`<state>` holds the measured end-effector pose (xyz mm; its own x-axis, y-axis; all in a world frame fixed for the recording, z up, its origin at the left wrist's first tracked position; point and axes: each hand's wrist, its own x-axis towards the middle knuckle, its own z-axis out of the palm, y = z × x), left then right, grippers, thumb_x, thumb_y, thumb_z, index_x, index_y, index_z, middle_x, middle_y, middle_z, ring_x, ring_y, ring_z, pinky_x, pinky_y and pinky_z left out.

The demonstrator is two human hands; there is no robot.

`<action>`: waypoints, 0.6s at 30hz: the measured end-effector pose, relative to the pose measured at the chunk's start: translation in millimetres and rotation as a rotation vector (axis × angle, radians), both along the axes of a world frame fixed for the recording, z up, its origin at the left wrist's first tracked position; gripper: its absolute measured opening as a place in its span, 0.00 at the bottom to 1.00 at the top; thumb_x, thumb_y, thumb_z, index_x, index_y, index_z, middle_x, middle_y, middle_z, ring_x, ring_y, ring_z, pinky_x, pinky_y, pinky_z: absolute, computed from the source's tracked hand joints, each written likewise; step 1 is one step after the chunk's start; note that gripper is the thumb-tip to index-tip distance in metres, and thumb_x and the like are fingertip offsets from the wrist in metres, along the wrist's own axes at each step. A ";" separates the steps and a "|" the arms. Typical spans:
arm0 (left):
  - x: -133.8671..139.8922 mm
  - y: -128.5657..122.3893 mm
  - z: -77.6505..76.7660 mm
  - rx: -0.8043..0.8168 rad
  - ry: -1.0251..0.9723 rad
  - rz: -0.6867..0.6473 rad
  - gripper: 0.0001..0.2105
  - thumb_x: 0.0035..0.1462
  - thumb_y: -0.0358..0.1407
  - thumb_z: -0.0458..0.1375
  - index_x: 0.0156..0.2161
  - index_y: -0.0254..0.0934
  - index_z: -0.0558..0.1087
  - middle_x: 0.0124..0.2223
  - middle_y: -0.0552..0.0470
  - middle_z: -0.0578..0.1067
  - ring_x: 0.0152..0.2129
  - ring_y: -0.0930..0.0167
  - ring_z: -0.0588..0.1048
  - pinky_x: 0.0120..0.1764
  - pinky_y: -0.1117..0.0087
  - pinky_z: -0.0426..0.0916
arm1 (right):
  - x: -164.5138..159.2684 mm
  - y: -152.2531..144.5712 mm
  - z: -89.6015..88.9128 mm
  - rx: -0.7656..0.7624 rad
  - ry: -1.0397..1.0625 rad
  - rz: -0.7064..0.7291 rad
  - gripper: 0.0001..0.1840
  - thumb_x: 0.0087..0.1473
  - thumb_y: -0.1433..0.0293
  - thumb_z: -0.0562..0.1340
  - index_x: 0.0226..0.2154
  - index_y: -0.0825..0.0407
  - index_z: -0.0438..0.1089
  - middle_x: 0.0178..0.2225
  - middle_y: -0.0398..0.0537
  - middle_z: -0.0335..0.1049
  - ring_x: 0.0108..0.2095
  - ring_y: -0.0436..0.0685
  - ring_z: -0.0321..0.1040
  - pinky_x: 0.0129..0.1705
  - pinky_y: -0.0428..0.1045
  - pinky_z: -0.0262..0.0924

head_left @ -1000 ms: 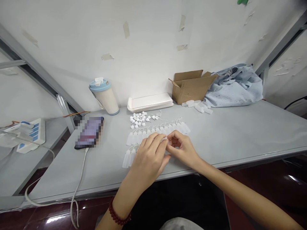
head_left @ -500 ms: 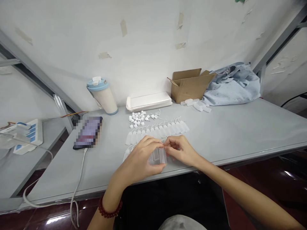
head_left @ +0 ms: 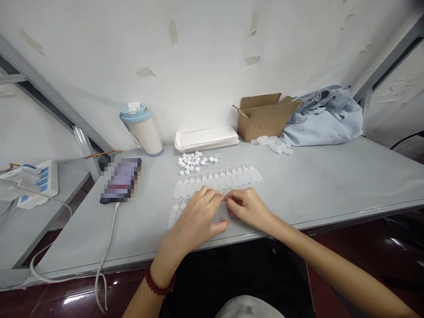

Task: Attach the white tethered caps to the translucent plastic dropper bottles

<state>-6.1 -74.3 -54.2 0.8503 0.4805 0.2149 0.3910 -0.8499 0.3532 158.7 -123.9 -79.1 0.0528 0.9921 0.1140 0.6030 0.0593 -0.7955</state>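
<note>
Near the table's front edge, my left hand point(head_left: 198, 212) steadies a clear plastic tube-like piece point(head_left: 224, 213) between its thumb below and its fingertips above. My right hand point(head_left: 247, 205) meets those fingertips at the far end of the piece, its thumb and forefinger pinched together; what they grip is too small to make out. Other clear pieces lie partly hidden under my left hand. Just beyond my hands runs a row of translucent white tags with looped cords point(head_left: 217, 180). More corded tags point(head_left: 175, 214) show left of my left hand.
Small white caps point(head_left: 189, 162) sit in a pile behind the row. Farther back are a stack of white sheets point(head_left: 207, 138), an open cardboard box point(head_left: 265, 119), loose translucent pieces point(head_left: 274, 145) and a blue cloth bag point(head_left: 326, 119). On the left stand a tumbler point(head_left: 142, 130) and a cabled phone point(head_left: 122, 181).
My left hand has tilted slightly over the clear piece, with its fingertips drawn closer to my right hand's. The right fingers have closed into a tighter pinch. The view has shifted a little.
</note>
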 end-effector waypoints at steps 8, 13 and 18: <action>-1.8 0.6 0.3 0.009 0.037 0.015 0.15 0.50 0.29 0.62 0.45 0.35 0.68 0.45 0.47 0.73 0.46 0.61 0.66 0.47 0.58 0.66 | -0.1 0.3 -2.4 0.000 -0.040 0.047 0.13 0.51 0.78 0.54 0.30 0.57 0.75 0.16 0.41 0.67 0.19 0.50 0.63 0.25 0.44 0.56; -2.4 0.6 0.1 0.001 0.057 0.015 0.16 0.50 0.30 0.62 0.45 0.37 0.67 0.46 0.48 0.72 0.46 0.60 0.66 0.47 0.57 0.66 | -0.5 1.1 -2.7 -0.003 -0.056 0.046 0.14 0.52 0.77 0.54 0.33 0.58 0.76 0.16 0.42 0.68 0.19 0.51 0.64 0.26 0.45 0.57; -3.0 1.4 0.7 0.005 0.073 0.018 0.16 0.50 0.30 0.62 0.45 0.37 0.66 0.46 0.48 0.71 0.47 0.60 0.66 0.48 0.57 0.66 | 0.4 1.8 -2.4 -0.009 -0.061 0.047 0.14 0.52 0.77 0.54 0.34 0.59 0.76 0.16 0.42 0.69 0.19 0.51 0.64 0.26 0.45 0.58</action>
<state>-9.1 -72.9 -53.5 0.8550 0.4948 0.1550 0.4307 -0.8441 0.3193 159.0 -122.1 -81.5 -0.0010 0.9943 0.1062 0.6471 0.0816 -0.7581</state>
